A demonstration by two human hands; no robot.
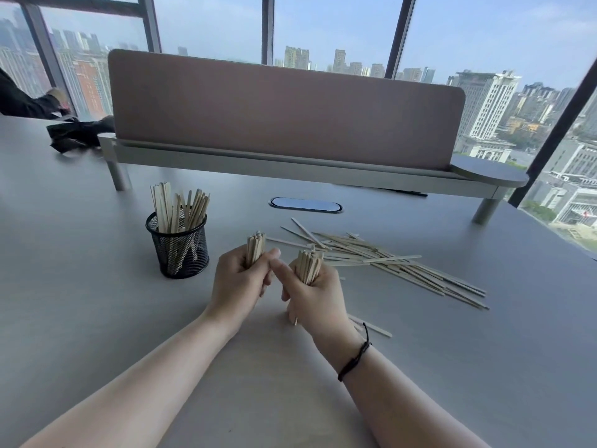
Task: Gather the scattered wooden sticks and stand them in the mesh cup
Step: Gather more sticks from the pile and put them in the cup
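Observation:
A black mesh cup [181, 250] stands on the grey table, left of centre, with several wooden sticks [176, 205] upright in it. My left hand [237, 284] grips an upright bundle of sticks [255, 247] just right of the cup. Beside it, my right hand [315, 295] grips a second bundle [309, 265] with its lower ends on the table. The two hands touch at the thumbs. A pile of loose sticks [387, 263] lies scattered to the right of my right hand. A few more sticks [371, 326] lie by my right wrist.
A pink desk divider [284, 108] on a metal-legged rail crosses the table behind the cup. An oval cable port [305, 205] sits in the table surface. At the far left lie a black bag [74, 134] and another person's dark sleeve [19, 101]. Windows surround the table.

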